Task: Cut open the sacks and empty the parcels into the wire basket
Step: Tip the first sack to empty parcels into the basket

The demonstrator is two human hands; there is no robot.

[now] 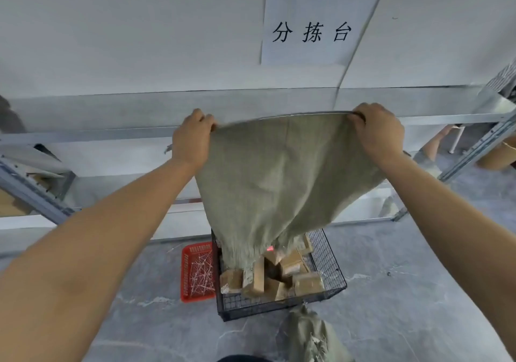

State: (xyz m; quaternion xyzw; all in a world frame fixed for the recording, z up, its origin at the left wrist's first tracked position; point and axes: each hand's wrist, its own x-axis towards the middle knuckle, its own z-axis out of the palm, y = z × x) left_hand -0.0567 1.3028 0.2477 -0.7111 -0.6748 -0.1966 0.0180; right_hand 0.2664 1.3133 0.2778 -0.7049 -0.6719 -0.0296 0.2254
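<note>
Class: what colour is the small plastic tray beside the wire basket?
Red, seen in the head view.

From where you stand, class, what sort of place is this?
Probably a parcel sorting station: the wall sign reads "sorting table", brown parcels fill a wire basket, and metal racking lines the wall.

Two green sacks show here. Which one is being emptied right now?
The sack held up by its corners in the left hand and right hand, mouth down over the wire basket. The other sack lies crumpled on the floor nearer the person.
</note>
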